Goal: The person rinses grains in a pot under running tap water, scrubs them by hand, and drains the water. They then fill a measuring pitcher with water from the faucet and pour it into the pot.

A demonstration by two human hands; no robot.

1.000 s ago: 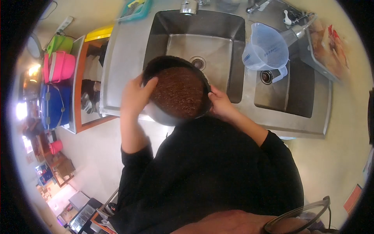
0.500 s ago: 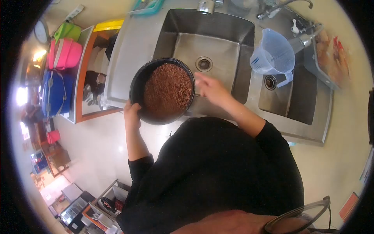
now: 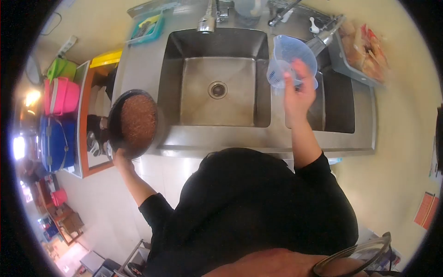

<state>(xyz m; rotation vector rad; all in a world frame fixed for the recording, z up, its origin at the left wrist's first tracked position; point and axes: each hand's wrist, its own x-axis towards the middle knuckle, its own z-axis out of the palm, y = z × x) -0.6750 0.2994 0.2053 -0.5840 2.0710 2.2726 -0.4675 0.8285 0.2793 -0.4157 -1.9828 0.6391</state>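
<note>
My left hand (image 3: 122, 159) grips the near rim of a round black pot (image 3: 116, 116), its thumb over the edge. Reddish-brown grains (image 3: 139, 120) fill much of the pot, which is tilted at the left end of the counter. My right hand (image 3: 299, 94) is raised at the near side of a clear plastic measuring jug (image 3: 281, 48). Thumb and fingers are apart and overlap the jug in view; whether they touch it I cannot tell. The jug stands upright by the smaller basin, its handle partly hidden behind the hand.
A large steel sink (image 3: 194, 115) with a faucet (image 3: 206, 24) lies between my hands. To the right are a smaller basin (image 3: 339, 106) and a grey tub (image 3: 353, 74) with bagged contents. A teal container (image 3: 159, 30) sits back left; an orange-edged shelf (image 3: 83, 124) stands left.
My left hand has carried the pot leftward, away from the sink's front. My right hand has left the pot's side and moved right to the measuring jug. The camera view has shifted.
</note>
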